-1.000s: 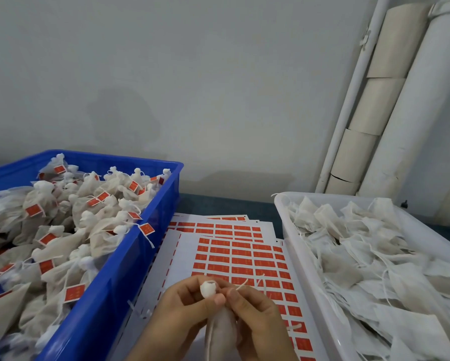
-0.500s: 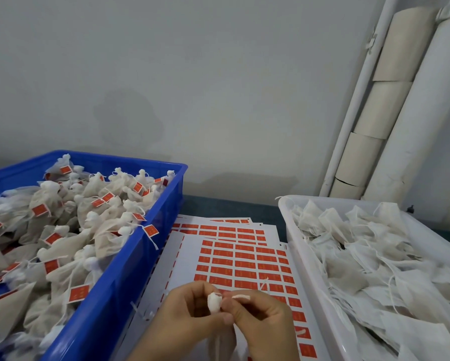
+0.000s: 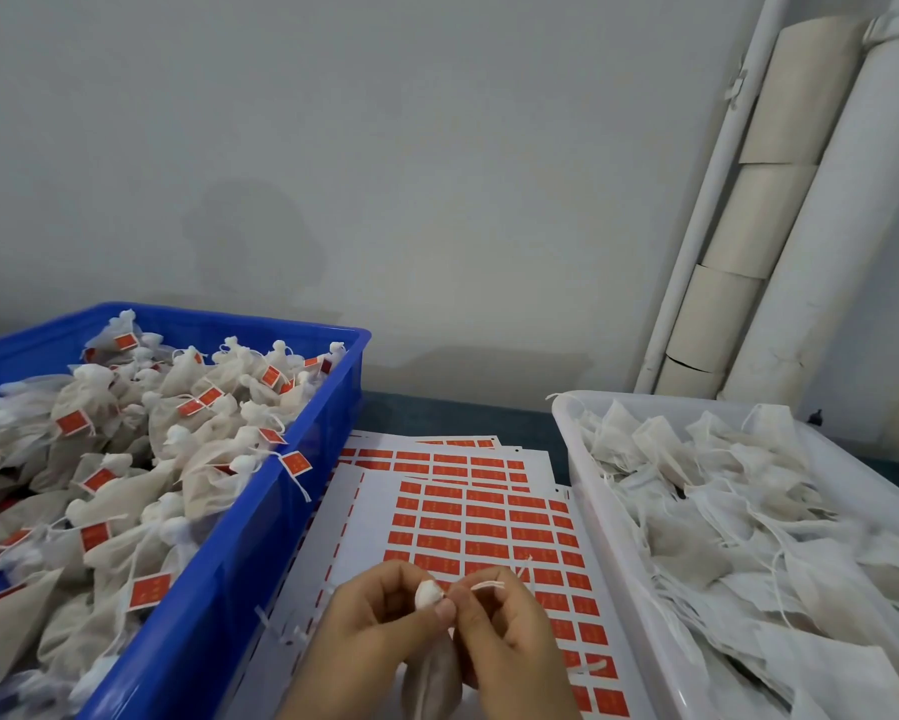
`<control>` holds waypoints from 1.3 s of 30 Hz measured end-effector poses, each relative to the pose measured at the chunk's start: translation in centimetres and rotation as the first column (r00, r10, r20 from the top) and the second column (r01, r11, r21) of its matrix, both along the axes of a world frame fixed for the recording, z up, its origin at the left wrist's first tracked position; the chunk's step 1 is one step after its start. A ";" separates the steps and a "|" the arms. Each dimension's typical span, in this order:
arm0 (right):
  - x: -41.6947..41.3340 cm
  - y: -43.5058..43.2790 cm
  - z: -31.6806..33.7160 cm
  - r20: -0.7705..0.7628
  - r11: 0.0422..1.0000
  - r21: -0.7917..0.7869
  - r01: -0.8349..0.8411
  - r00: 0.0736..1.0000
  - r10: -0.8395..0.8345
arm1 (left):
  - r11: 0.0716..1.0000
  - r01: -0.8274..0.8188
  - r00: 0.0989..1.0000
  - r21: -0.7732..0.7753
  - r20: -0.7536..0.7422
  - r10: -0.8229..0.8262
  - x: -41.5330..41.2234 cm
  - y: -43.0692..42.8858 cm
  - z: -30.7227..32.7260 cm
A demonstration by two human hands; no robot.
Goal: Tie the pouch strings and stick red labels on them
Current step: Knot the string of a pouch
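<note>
At the bottom centre I hold a small whitish pouch (image 3: 433, 678) upright between both hands. My left hand (image 3: 369, 636) grips its gathered neck, with the white bunched top (image 3: 428, 595) poking out above my thumb. My right hand (image 3: 509, 636) pinches the white string (image 3: 486, 584) just right of that top. Under my hands lie sheets of red labels (image 3: 468, 527) on white backing.
A blue crate (image 3: 260, 522) on the left is heaped with tied pouches bearing red labels. A white tray (image 3: 639, 579) on the right holds flat untied pouches with loose strings. A grey wall and white pipes (image 3: 826, 210) stand behind.
The bunched top has sunk lower between my fingers. My right hand has drawn the string out to the right of the neck. Both hands stay in the same place.
</note>
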State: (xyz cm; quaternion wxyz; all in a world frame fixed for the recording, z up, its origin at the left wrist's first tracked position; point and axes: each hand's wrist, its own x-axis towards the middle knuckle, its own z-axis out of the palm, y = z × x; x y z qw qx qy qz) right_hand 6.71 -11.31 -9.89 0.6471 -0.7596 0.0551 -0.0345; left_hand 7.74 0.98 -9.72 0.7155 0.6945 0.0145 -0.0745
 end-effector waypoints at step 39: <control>-0.4 -0.1 0.2 -0.088 0.990 0.011 -0.138 0.986 0.138 | 0.954 -0.204 0.948 0.220 0.286 0.137 -1.0 -0.4 -0.1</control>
